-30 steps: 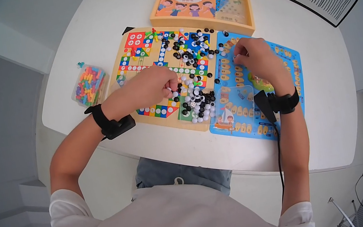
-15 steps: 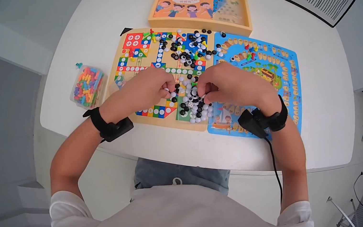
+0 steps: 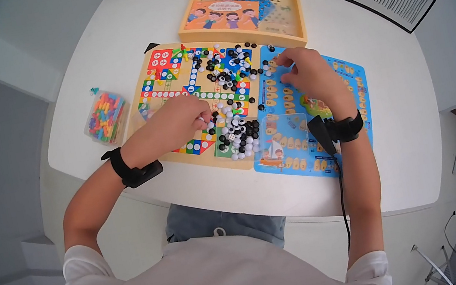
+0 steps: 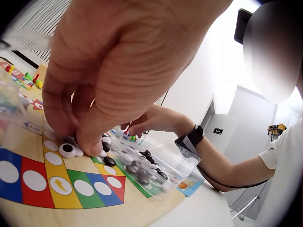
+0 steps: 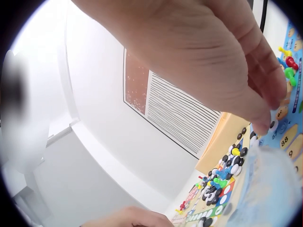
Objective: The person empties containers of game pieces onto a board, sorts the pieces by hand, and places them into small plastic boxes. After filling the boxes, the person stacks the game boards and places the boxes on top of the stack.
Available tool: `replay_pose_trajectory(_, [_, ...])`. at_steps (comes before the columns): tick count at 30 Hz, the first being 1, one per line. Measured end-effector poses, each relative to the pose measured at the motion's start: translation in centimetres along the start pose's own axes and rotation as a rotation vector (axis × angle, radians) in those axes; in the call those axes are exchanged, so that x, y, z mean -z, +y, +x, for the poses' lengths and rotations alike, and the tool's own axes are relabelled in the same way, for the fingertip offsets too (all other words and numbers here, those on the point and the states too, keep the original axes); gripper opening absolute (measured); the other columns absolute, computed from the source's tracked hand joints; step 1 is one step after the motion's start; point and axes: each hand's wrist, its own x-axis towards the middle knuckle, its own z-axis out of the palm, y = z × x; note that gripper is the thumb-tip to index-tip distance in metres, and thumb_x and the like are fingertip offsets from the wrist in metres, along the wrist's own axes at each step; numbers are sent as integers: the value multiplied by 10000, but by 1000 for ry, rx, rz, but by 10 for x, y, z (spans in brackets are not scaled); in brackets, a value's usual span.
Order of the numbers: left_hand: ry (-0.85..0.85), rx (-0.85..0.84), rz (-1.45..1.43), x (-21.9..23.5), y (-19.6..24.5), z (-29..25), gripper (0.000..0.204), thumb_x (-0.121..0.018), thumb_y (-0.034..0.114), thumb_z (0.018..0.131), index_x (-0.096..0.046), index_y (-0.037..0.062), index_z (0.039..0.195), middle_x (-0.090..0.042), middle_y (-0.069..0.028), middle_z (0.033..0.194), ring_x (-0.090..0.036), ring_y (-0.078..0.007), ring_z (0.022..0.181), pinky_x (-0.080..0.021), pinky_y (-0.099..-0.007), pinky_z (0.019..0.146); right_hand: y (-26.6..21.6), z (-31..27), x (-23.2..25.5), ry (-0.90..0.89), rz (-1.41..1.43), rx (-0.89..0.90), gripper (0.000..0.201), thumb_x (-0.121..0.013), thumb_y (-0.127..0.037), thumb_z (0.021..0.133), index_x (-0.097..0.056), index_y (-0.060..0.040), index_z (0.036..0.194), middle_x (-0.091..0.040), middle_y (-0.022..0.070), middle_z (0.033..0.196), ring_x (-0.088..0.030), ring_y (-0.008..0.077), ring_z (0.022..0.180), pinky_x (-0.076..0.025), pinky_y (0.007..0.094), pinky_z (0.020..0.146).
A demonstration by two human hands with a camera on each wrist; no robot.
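Observation:
In the head view, my left hand (image 3: 178,118) is over the Ludo board (image 3: 157,103), fingertips down among small black and white Go stones. Its thumb and fingers curl round stones; the left wrist view shows a white stone (image 4: 67,150) right at the fingertips. My right hand (image 3: 314,75) hovers over the blue game board (image 3: 350,75), thumb and index apart, near a few loose stones (image 3: 267,68) at that board's left edge. Between the hands lies a heap of Go stones (image 3: 244,130) with a white die (image 3: 232,137), beside a clear plastic lid (image 3: 287,132).
More Go stones (image 3: 222,76) and coloured pawns (image 3: 183,51) are scattered at the Ludo board's far side. A wooden tray (image 3: 300,32) with an orange booklet (image 3: 221,16) stands behind. A clear box of colourful pieces (image 3: 106,118) is at the left.
My right hand went from the blue board to the heap of stones, then back up to the blue board's left edge. The left hand has stayed at nearly the same spot.

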Motion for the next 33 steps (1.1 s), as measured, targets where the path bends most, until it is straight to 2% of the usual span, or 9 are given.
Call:
replay_pose_trajectory(9, [78,-70,-93,13,40,-9,98,-769,54,897,-735,5,975,-729,-118,878,-702,-260,828,-553,-377,752,1,7,-4,-186,66,-50,285,-806,-2,851,-729,2,1125,-749,140,993,-713,244,879,-590,368,812])
replay_pose_trajectory(12, [20,-85,-173,1,47,-10,119,-788,65,887,-738,10,980,-713,-102,877,-704,-235,821,-558,-356,742,5,9,-14,-90,123,101,293,-810,-12,860,-718,-3,1138,-724,127,1008,-704,236,847,-585,363,787])
replay_pose_trajectory(16, [-25,-88,-125,-9,47,-8,147,-800,83,886,-738,13,999,-697,-94,903,-705,-224,823,-561,-346,741,-5,8,-17,-67,258,87,337,-823,-31,860,-711,-13,1178,-686,113,1042,-684,225,851,-575,356,791])
replay_pose_trajectory(19, [-32,-69,-149,-10,47,-9,168,-808,102,891,-737,16,1016,-689,-92,935,-706,-214,823,-563,-340,740,0,9,-23,-73,216,132,312,-807,-19,860,-714,7,1156,-639,154,1103,-694,313,909,-574,422,838])
replay_pose_trajectory(22, [31,-43,-194,-4,48,-12,191,-818,129,895,-737,19,1028,-687,-94,956,-705,-212,821,-564,-338,738,2,10,-26,-51,169,157,331,-810,-79,892,-720,-28,1206,-645,111,1033,-648,228,889,-551,373,807])
replay_pose_trajectory(25, [128,-1,-186,2,40,-13,213,-826,139,895,-739,28,1054,-683,-90,971,-701,-215,820,-566,-344,737,1,11,-25,-80,164,131,239,-768,-80,905,-731,-2,1127,-658,162,1055,-691,315,951,-564,413,851])
replay_pose_trajectory(28, [269,33,-26,3,24,-16,240,-817,126,895,-726,39,1099,-680,-98,1032,-692,-252,939,-561,-371,823,-2,12,-23,-66,128,145,181,-760,-92,907,-741,2,1060,-671,168,1027,-698,331,925,-566,421,834])
replay_pose_trajectory(30, [373,10,134,2,15,-21,271,-806,109,893,-703,43,1136,-672,-114,1094,-650,-296,1077,-530,-403,928,-5,10,-19,-135,154,30,154,-782,-77,899,-742,-1,1026,-675,133,963,-676,268,853,-554,390,782])
replay_pose_trajectory(33, [303,76,102,6,7,-21,305,-806,101,885,-682,36,1156,-661,-127,1142,-610,-323,1159,-496,-423,994,-2,8,-20,-125,170,23,127,-780,-69,894,-738,3,990,-705,137,937,-691,265,820,-559,384,742])
